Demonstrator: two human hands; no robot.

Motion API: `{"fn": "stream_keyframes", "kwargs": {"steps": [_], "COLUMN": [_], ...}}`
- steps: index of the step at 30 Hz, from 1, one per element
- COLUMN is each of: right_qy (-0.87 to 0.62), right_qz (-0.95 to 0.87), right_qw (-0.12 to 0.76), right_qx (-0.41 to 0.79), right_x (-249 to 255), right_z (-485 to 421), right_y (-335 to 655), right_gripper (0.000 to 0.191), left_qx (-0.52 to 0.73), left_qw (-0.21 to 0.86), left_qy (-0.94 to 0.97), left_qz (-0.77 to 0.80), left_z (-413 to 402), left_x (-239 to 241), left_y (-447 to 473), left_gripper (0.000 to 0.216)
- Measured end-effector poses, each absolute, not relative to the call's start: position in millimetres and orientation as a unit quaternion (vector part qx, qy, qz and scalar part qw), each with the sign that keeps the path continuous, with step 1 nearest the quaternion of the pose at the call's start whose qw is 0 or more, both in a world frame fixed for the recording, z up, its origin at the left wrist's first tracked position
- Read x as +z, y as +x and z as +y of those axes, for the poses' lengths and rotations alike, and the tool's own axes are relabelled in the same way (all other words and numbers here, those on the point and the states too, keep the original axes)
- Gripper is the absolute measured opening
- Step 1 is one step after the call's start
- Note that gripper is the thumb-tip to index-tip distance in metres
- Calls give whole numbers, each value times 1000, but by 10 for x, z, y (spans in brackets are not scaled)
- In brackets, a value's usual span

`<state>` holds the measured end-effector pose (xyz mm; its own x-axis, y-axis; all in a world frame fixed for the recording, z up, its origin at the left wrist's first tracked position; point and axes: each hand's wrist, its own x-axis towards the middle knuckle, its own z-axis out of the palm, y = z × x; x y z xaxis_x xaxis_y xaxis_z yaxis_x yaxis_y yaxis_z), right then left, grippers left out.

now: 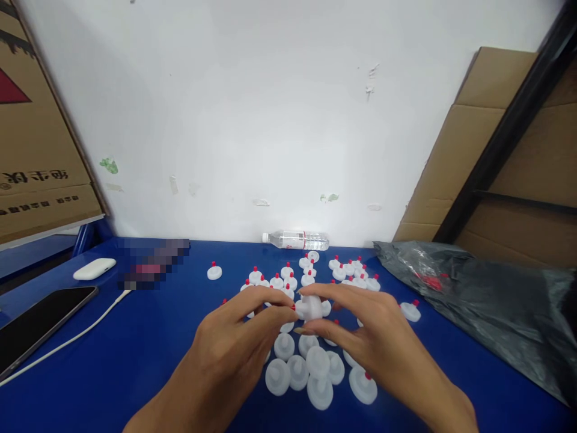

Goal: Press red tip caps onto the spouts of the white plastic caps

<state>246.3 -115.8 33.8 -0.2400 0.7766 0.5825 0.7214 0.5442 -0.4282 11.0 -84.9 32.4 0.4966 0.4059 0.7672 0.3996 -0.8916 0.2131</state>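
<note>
"What are the hands doing at your end?"

"On my head feed, the right hand has thumb and fingers closed around a white plastic piece, one on either side of it. The left hand pinches the small red tip at its end."

"And where is that piece?"

"Between the two hands, tipped sideways with the red end toward the left, above the middle of the blue bench."

"What do I have around it?"

"Beyond the hands I see many white discs with red tips scattered about. Nearer to me are translucent discs, most with no red visible, some overlapping."

"Further out?"

"A clear bottle lies on its side by the wall. At the right I've a dark plastic bag with something red in it; at the left, a phone near a white case."
</note>
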Motion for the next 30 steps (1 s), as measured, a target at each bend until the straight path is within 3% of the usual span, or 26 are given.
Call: {"fn": "stream_keyframes", "kwargs": {"steps": [6, 12, 21, 30], "right_qy": [-471, -440, -414, -403], "right_qz": [-786, -796, -808, -823], "right_qw": [399, 415, 419, 401], "right_qx": [34, 33, 9, -20], "right_x": [321, 363, 422, 396], "right_z": [-1184, -1189, -1208, -1177], "right_y": [2468, 2455, 2438, 2433], "right_gripper": [42, 37, 29, 32], "left_qx": [442, 470, 390, 365], "left_qw": [-10, -29, -31, -105], "left_qy": [867, 847, 881, 884], "left_qz": [229, 247, 267, 272], "left_z": [-875, -862, -813, -820], "left_x": [329, 333, 264, 287], "left_y": [93, 133, 127, 124], "left_gripper": [31, 15, 23, 20]}}
